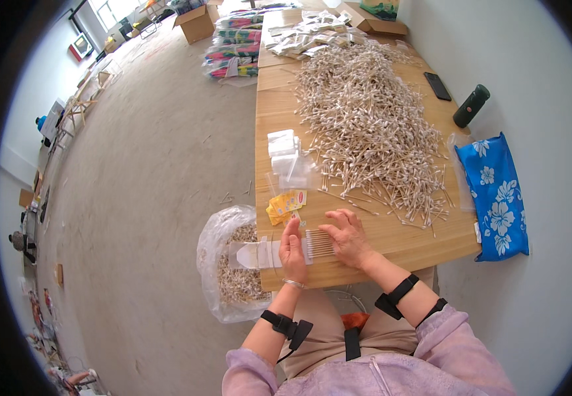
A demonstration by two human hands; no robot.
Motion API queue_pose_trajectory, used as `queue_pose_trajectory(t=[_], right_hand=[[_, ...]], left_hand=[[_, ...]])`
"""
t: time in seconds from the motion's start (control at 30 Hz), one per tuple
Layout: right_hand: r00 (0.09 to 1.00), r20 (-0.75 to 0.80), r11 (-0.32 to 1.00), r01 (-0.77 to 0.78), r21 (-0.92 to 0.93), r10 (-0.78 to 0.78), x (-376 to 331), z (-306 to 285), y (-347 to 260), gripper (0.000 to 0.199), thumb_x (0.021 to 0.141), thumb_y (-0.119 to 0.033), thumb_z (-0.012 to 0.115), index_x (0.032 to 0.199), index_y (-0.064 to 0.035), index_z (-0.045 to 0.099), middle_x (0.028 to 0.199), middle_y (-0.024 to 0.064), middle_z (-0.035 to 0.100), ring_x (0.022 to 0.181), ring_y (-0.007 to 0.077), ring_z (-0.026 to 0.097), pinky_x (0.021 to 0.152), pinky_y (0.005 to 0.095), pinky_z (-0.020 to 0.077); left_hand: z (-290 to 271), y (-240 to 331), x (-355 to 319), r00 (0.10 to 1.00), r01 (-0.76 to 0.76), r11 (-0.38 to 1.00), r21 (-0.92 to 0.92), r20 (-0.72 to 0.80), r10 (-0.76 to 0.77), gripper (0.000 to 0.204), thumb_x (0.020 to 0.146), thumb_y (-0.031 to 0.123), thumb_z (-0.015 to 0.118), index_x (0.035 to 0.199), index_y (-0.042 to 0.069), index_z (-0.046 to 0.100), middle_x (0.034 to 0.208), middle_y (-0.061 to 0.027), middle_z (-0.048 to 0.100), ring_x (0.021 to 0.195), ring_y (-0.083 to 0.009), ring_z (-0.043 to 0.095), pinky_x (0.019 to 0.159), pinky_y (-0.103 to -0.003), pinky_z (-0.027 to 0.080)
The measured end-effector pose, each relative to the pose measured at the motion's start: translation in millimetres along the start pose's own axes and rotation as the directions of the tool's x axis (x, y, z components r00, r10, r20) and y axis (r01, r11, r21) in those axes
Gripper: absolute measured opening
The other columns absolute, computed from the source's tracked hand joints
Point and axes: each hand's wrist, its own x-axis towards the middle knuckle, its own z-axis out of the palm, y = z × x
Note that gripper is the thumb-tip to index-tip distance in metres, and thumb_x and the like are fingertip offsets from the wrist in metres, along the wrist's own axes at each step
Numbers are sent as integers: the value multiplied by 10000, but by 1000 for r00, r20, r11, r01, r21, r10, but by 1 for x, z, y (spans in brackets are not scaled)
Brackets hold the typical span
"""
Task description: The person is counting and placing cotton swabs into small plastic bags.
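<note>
A row of cotton swabs (319, 243) lies side by side near the table's front edge, between my two hands. My right hand (350, 241) curls its fingers and thumb over the right ends of the row. On the row's left side my left hand (292, 254) stands on edge, its fingers stretched out and nothing visibly gripped. Under and beside it runs a white strip with clear plastic (250, 255), reaching past the table's left edge. Yellow cards (286, 206) and small clear plastic bags (286, 158) lie just beyond my left hand.
A large heap of loose cotton swabs (372, 125) covers the table's middle, with filled packets (316, 33) behind it. Along the right side are a phone (437, 86), a dark green bottle (471, 105) and a blue flowered pack (496, 198). A plastic-lined bin of swabs (210, 254) stands left.
</note>
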Motion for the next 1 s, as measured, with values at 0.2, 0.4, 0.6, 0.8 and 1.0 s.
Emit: queue_pose_trajectory(t=[0.2,0.4,0.6,0.8,1.0], right_hand=[[989,-59,989,-137,-57,133,0,-2,6,324,795,-85,563,1111,-109,628,1249,106,476,1225,306,368,1018,429,334],[998,-6,994,-59,-87,59,-4,1,1,345,805,-96,569,1147,-106,609,1266,109,461,1227,308,367,1016,430,332],[985,-111,987,-142,-78,133,-4,-1,4,350,820,-121,569,1168,-104,600,1272,97,457,1238,301,355,1024,433,321],[997,-23,989,-77,-124,75,0,1,0,331,824,-136,573,1152,-108,605,1274,94,457,1235,288,356,1020,431,317],[991,-64,991,-122,-59,118,-1,4,-4,308,832,-119,556,1136,-88,592,1242,98,482,1193,282,408,995,414,346]], left_hand=[[5,-2,6,1000,-20,1000,6,-9,21,407,1017,206,379,1364,-6,396,1401,-107,437,1321,-185,382,1114,-326,274],[9,0,5,999,-17,1000,8,-28,17,405,1017,205,378,1364,-4,396,1398,-110,439,1321,-189,382,1112,-328,283],[9,0,2,1000,-16,1000,5,-8,16,403,1018,211,375,1361,-1,402,1398,-105,440,1322,-188,381,1113,-328,277],[4,-3,4,1000,-13,1000,1,-21,13,402,1020,219,373,1357,2,409,1398,-103,443,1323,-185,379,1113,-323,271],[2,-5,5,1000,-13,1000,-2,-27,13,410,1020,220,374,1366,2,401,1400,-104,441,1321,-182,382,1111,-326,275]])
